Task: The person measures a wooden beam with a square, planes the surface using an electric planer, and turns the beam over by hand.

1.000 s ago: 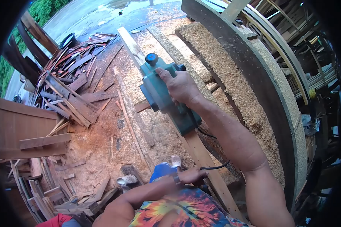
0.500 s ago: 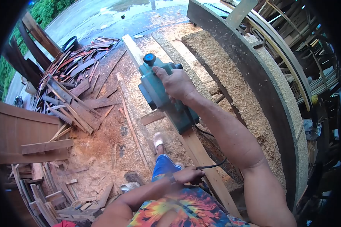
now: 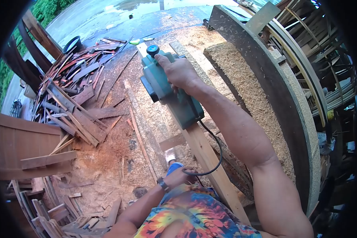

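A green electric planer [image 3: 164, 85] with a dark round front knob sits on a long, light wooden board [image 3: 204, 150], near its far end. My right hand [image 3: 181, 74] is wrapped round the planer's top handle, the thumb stretched toward the knob. From the planer's rear a black power cord [image 3: 220, 155] loops down beside the board to my left hand [image 3: 177, 178]. That hand is low by my shirt, its fingers closed round the cord. Most of the planer's handle is hidden under my right hand.
Thick curved planks [image 3: 261, 75] stand along the right, and a shavings-covered piece [image 3: 242, 79] lies beside the board. Scrap wood [image 3: 73, 75] is heaped at left, near a black bucket [image 3: 71, 44]. A brown wooden panel [image 3: 23, 142] is at far left. Shavings cover the ground.
The planer and my right hand have moved farther along the board, away from me. My left hand has shifted left with the cord, whose loop now hangs longer behind the planer.
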Available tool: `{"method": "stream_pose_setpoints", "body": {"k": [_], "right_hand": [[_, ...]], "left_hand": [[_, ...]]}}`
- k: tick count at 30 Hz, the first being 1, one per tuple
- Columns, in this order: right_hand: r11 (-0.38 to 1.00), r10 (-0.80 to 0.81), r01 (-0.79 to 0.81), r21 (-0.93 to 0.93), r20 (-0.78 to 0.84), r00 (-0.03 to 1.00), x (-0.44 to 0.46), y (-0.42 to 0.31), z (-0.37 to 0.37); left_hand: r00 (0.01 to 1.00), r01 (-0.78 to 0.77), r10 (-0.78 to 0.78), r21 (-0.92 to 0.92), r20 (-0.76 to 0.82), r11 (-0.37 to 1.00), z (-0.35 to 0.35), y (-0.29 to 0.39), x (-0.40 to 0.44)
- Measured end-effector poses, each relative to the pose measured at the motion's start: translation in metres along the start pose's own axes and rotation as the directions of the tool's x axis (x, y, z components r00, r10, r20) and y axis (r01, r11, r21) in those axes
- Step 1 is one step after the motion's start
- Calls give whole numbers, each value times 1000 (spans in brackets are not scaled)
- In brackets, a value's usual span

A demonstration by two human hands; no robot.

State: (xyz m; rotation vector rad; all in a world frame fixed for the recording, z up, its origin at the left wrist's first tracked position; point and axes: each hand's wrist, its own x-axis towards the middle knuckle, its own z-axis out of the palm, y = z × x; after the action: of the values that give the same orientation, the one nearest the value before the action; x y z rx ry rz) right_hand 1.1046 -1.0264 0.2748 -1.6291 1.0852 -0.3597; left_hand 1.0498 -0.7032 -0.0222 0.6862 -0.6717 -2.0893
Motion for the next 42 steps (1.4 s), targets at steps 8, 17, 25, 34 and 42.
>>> {"method": "stream_pose_setpoints", "body": {"k": [8, 17, 25, 34, 42], "right_hand": [[1000, -9, 8, -24, -31, 999, 90, -37, 21], [993, -119, 118, -25, -66, 991, 183, -53, 38], [967, -253, 255, 20, -72, 965, 247, -63, 53], [918, -286, 309, 247, -124, 950, 32, 3, 1], [940, 4, 163, 300, -486, 874, -286, 102, -36]], "left_hand": [[839, 359, -337, -30, -427, 933, 21, 112, -22], [863, 289, -300, -91, -405, 953, -12, 137, -34], [869, 307, -264, 38, -418, 951, -17, 140, -51], [821, 546, -205, 838, -533, 5, -34, 136, -65], [718, 48, 696, 997, 8, -61, -20, 249, 2]]}}
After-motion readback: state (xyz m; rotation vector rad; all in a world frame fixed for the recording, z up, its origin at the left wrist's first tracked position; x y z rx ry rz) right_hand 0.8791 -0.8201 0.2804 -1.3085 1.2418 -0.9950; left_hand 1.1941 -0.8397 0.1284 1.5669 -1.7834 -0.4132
